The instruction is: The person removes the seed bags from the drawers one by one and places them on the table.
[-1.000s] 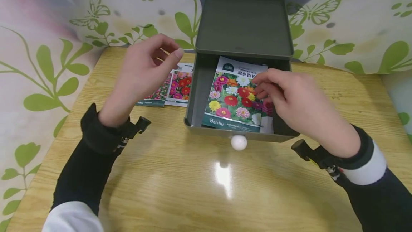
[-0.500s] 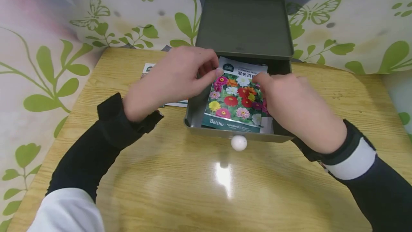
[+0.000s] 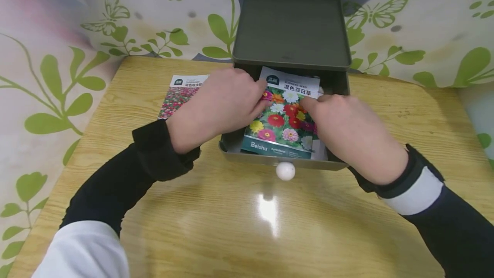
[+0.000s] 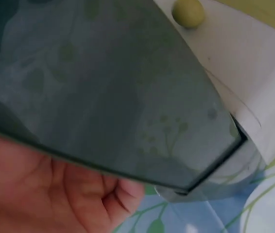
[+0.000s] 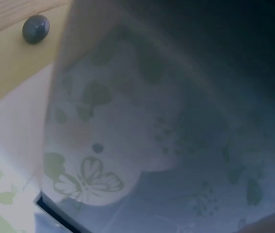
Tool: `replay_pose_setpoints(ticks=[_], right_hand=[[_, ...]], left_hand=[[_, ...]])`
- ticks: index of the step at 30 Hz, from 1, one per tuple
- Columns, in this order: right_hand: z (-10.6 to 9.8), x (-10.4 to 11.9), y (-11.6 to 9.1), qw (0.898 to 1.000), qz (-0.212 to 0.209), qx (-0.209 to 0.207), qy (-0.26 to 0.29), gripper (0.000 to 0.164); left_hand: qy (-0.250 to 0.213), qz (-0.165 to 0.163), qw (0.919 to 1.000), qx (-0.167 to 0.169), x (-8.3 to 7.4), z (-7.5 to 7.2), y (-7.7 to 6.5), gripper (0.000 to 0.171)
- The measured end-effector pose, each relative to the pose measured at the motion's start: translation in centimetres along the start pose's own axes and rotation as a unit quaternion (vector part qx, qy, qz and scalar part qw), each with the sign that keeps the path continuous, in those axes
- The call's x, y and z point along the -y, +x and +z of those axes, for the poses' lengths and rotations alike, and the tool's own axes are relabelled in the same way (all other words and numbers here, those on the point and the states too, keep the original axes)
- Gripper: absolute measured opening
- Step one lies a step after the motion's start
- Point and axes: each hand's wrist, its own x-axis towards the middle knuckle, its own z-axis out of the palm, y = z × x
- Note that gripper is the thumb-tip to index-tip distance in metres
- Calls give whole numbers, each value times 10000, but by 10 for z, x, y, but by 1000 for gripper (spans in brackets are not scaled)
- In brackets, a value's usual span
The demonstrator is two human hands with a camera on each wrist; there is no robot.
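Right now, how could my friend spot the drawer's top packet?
On the wooden table stands a dark box, drawer open. Inside, between the left hand and right hand, the seed packet lies on top. Unlike the tiny blooms on the table packet, its flowers are big and multicoloured.

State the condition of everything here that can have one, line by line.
Drawer: pulled open.
Top seed packet: face up in the drawer.
Packet beneath: mostly covered.
Table packet: face up, partly hidden.
Left hand: at the top seed packet's left edge, grip unclear.
Right hand: over the top seed packet's right side, grip unclear.
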Motion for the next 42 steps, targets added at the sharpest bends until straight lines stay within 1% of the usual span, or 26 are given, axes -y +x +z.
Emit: replay_pose_setpoints(ticks=[2,6,11,14,16,19,21,22,24,29,33,36,39,42], right_hand=[[1,0,0,10000,-34,-55,-3,26],[2,-2,-1,9996,-53,-258,134,29],[3,-3,-1,9970,130,-336,692,29],[2,-2,-1,9949,243,-295,935,30],[2,-2,-1,9944,246,-289,983,30],[2,-2,-1,9939,252,-299,1031,30],[3,-2,0,9937,266,-332,1038,28],[3,-2,0,9936,277,-344,1037,27],[4,-2,0,9934,277,-387,1040,26],[5,-2,1,9926,275,-426,1102,24],[7,-2,1,9905,221,-570,1235,22],[7,-3,1,9877,179,-663,1402,21],[5,-4,1,9820,278,-701,1734,22],[2,-6,0,9717,517,-770,2173,21]], left_hand=[[-114,23,9999,41,-1,1,1,32],[-323,38,9995,-32,-1,3,2,30],[-571,14,9980,-282,1,5,2,30],[-1035,-186,9934,-463,3,5,3,28],[-1514,-413,9859,-584,5,4,4,23],[-2242,-855,9674,-810,8,2,7,15],[-2550,-1105,9562,-925,9,1,8,11],[-2635,-1210,9521,-969,10,1,9,10],[-2741,-1355,9469,-993,10,0,8,9],[-2908,-1545,9398,-916,9,-3,9,17],[-2989,-1645,9359,-877,8,-5,10,20],[-3011,-1696,9345,-850,9,-5,9,20],[-3063,-1744,9323,-817,10,-6,8,19],[-3047,-1751,9326,-828,9,-6,7,18]])
